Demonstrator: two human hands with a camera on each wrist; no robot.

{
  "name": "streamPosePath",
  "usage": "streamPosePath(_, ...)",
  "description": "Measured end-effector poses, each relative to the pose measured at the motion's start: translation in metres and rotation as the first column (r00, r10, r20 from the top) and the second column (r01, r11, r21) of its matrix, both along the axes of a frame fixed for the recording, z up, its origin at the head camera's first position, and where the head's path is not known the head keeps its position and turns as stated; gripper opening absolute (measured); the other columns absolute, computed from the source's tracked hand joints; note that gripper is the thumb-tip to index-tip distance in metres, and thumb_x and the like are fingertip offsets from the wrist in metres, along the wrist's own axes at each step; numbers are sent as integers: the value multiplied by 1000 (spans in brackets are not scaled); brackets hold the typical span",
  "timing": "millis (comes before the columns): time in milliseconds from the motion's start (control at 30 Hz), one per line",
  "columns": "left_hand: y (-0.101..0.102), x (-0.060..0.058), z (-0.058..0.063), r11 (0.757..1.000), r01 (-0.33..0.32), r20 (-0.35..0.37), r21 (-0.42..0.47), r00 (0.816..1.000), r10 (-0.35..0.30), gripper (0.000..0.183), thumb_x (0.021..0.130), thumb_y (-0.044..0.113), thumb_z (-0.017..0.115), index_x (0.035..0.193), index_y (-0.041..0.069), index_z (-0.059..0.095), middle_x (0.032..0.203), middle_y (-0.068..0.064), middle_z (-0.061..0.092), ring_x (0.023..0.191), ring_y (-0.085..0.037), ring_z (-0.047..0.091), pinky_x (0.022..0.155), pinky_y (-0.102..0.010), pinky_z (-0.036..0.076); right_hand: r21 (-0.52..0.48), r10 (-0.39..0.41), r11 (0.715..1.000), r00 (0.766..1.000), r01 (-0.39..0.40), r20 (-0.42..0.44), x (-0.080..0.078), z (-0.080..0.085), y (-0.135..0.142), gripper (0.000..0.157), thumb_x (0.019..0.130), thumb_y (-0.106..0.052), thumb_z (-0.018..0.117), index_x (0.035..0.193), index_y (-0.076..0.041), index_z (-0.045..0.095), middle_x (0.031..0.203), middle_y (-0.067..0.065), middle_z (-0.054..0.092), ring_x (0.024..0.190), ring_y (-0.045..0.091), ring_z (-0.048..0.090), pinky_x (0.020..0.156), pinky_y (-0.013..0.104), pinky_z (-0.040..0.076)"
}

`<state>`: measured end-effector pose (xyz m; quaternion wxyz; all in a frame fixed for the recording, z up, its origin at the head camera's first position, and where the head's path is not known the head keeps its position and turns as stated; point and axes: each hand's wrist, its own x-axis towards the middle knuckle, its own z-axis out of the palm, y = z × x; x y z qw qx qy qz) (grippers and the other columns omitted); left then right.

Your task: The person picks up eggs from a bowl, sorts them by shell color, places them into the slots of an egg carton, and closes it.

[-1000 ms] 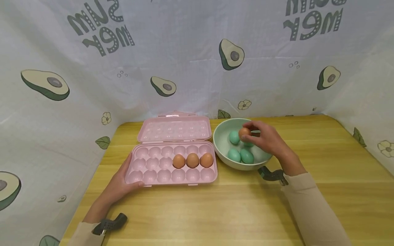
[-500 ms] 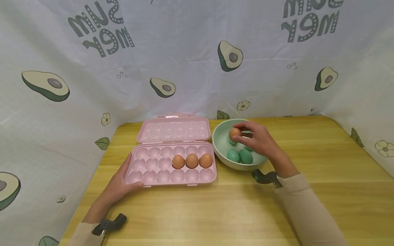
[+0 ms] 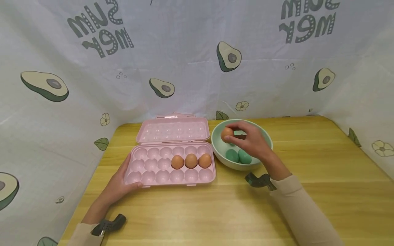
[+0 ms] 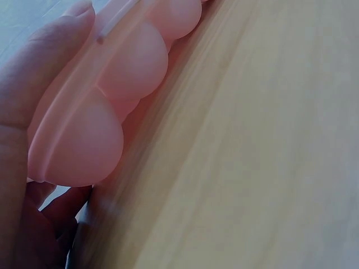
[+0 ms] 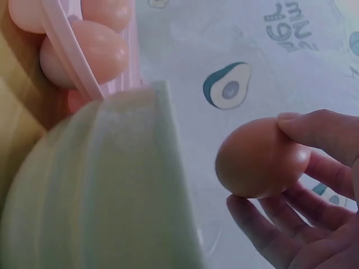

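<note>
My right hand [image 3: 250, 140] pinches a brown egg [image 3: 227, 134] between thumb and fingertips, over the left part of a pale green bowl [image 3: 265, 136]. In the right wrist view the held egg [image 5: 261, 159] is above the bowl's rim [image 5: 174, 151]. Green eggs [image 3: 245, 156] lie in the bowl, partly hidden by the hand. On the left, a pink egg tray [image 3: 156, 169] lies with its lid folded back; three brown eggs [image 3: 191, 161] sit at the right of its middle row. My left hand [image 3: 118, 184] grips the tray's left end, its thumb [image 4: 50, 53] along the front edge.
The wooden table [image 3: 197, 215] carries the tray and bowl side by side, almost touching. The tray's lid [image 3: 173, 130] stretches back toward a white curtain [image 3: 191, 41] printed with avocados, which encloses the back and sides.
My right hand has carried the brown egg leftward across the bowl toward the tray. The left hand and tray have stayed put.
</note>
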<state>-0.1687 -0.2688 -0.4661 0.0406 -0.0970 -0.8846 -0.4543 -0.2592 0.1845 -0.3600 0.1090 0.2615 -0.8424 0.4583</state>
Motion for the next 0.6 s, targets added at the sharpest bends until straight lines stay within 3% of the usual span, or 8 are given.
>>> streamPosePath(200, -1, 1, 0, 1000, 4, 5, -10, 1000, -4, 117, 70, 25, 84, 157, 16, 5, 158, -19, 17, 139, -45, 23, 106, -64, 23, -52, 13, 999, 999, -15, -36, 22, 19, -23, 40, 80, 0, 76, 116, 7, 62, 113, 18, 63, 99, 28, 60, 78, 34, 56)
streamPosePath(300, -1, 1, 1, 1000, 0, 3, -6, 1000, 0, 117, 70, 25, 84, 157, 16, 6, 158, -18, 17, 139, -44, 23, 107, -63, 23, -83, 23, 996, 1000, -24, -19, 25, 22, -31, 39, 79, 2, 75, 116, 9, 62, 114, 20, 62, 99, 29, 61, 79, 33, 56)
streamPosePath(400, -1, 1, 1, 1000, -2, -1, -2, 1000, 2, 117, 70, 24, 84, 157, 15, 6, 158, -19, 17, 139, -44, 23, 107, -63, 22, -112, 40, 993, 999, -41, -5, 24, 22, -39, 39, 80, 2, 75, 116, 10, 62, 114, 20, 62, 100, 29, 60, 80, 33, 56)
streamPosePath(600, 1, 1, 1, 1000, -3, 12, 7, 1000, 3, 118, 70, 25, 85, 157, 16, 6, 158, -20, 17, 139, -44, 24, 107, -62, 23, -168, 93, 981, 996, -93, -10, 6, 2, -51, 41, 81, -4, 76, 119, 4, 63, 118, 14, 62, 102, 25, 62, 82, 31, 55)
